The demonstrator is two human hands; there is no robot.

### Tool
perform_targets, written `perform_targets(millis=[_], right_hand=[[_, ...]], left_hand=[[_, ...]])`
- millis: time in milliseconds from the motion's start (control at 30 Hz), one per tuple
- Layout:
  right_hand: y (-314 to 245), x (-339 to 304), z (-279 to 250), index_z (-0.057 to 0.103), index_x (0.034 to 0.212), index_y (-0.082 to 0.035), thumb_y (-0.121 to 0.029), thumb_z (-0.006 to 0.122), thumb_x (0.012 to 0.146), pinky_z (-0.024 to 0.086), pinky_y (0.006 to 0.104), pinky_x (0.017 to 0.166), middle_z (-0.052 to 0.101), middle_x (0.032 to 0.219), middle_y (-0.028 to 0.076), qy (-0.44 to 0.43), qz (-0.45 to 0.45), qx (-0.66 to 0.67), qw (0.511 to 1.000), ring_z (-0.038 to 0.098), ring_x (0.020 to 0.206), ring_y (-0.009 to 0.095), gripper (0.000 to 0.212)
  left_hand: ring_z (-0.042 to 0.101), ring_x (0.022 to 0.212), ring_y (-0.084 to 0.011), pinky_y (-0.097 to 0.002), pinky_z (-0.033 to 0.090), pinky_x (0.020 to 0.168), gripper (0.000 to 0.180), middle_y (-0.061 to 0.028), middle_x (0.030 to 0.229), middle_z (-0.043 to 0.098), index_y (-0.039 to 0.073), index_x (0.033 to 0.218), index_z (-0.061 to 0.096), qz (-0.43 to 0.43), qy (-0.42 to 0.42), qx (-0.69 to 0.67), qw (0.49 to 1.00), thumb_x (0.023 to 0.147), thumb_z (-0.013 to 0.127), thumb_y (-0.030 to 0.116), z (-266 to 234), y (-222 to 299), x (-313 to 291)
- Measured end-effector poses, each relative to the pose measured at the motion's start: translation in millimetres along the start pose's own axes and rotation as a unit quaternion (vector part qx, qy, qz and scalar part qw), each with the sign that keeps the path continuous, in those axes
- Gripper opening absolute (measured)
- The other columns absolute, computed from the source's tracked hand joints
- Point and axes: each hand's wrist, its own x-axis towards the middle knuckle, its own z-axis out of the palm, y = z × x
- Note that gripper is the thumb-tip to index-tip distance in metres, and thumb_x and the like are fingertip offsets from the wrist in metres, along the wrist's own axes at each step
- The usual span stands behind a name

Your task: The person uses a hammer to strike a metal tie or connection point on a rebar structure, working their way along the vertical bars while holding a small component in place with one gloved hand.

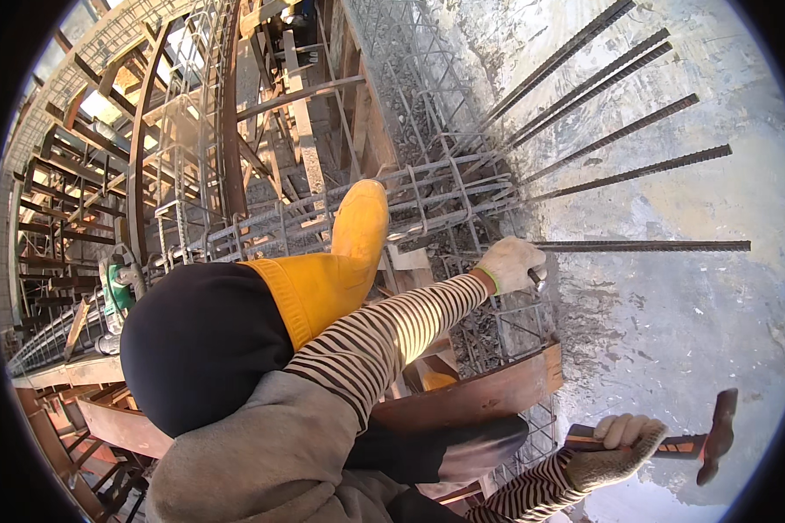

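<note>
My left hand [508,265], in a pale work glove, is closed around a metal rod [537,278]. Only the shiny end of the rod shows, so its kind is unclear. Just beyond this hand, a ribbed rebar [645,247] sticks out over the grey concrete surface [672,340]; whether the glove touches it I cannot tell. At the lower right, my right hand [615,449], gloved too, grips a hammer [717,438] by its dark handle. The hammer's rusty head lies over the concrete, well apart from my left hand.
Several more rebars [619,166] jut out above my left hand. A rebar cage [427,196] runs beside my yellow boot [358,235]. A wooden plank [488,388] lies below my arm. A green power tool [118,288] stands at left, near timber and steel framing [139,131] with gaps.
</note>
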Motion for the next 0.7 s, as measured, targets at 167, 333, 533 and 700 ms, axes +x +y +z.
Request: perform_targets(millis=[167, 333, 533, 700], right_hand=[[67, 0, 6, 0.041, 0.078, -0.016, -0.023, 0.061, 0.104, 0.025, 0.0273, 0.041, 0.025, 0.060, -0.007, -0.051, -0.103, 0.137, 0.984, 0.023, 0.045, 0.008, 0.033], [147, -74, 6, 0.046, 0.080, -0.016, -0.019, 0.064, 0.100, 0.024, 0.0279, 0.035, 0.032, 0.056, -0.006, -0.074, 0.512, -0.002, 0.856, 0.028, 0.038, 0.009, 0.028], [20, -18, 10, 0.041, 0.078, -0.016, -0.027, 0.057, 0.107, 0.021, 0.0266, 0.038, 0.028, 0.060, -0.007, 0.016, 0.142, -0.021, 0.990, 0.022, 0.044, 0.005, 0.035], [-2, 36, -5, 0.029, 0.070, -0.019, -0.019, 0.042, 0.111, 0.027, 0.0214, 0.049, 0.020, 0.062, -0.006, -0.043, -0.210, 0.009, 0.977, 0.019, 0.051, 0.004, 0.043]], left_hand=[[0.068, 0.084, -0.0371, -0.0485, 0.054, 0.080, 0.023, -0.0167, 0.080, 0.069, 0.006, 0.078, 0.068, -0.012, -0.016, -0.026, 0.999, 0.087, 0.068, 0.026, 3, 13, 3], [0.068, 0.085, -0.0371, -0.0491, 0.054, 0.081, 0.024, -0.0161, 0.080, 0.068, 0.006, 0.081, 0.068, 0.018, 0.014, 0.018, 1.000, 0.088, 0.068, 0.029, -15, -16, 6], [0.068, 0.085, -0.0371, -0.0495, 0.054, 0.080, 0.026, -0.0164, 0.082, 0.068, 0.004, 0.081, 0.069, -0.012, -0.027, 0.002, 1.000, 0.089, 0.068, 0.030, -5, 2, 1], [0.068, 0.082, -0.0367, -0.0482, 0.054, 0.080, 0.026, -0.0163, 0.080, 0.067, 0.005, 0.076, 0.067, -0.008, 0.004, 0.004, 1.000, 0.089, 0.067, 0.029, -4, -6, -4]])
